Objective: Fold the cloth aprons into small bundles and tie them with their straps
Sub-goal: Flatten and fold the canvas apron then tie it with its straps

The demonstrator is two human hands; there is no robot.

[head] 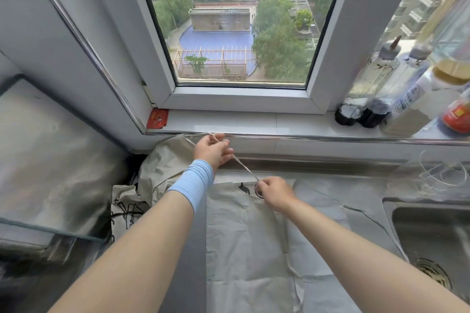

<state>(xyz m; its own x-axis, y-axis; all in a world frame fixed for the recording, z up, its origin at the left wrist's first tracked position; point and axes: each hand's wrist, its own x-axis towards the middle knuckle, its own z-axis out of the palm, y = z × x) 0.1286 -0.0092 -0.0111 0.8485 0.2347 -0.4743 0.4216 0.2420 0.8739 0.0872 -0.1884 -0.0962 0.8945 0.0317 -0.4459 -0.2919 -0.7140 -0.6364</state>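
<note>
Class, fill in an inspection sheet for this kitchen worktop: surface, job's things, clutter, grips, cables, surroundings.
Surface: grey counter, largely covered by cloth.
Job's things: one flat apron spread in front; a strap stretched taut above it; crumpled aprons heaped at the left.
Clutter: red packet and bottles on the window sill.
Grips: left hand and right hand each pinch the strap.
Cables: nothing seen.
Surroundings: window straight ahead; steel sink at the right.
</note>
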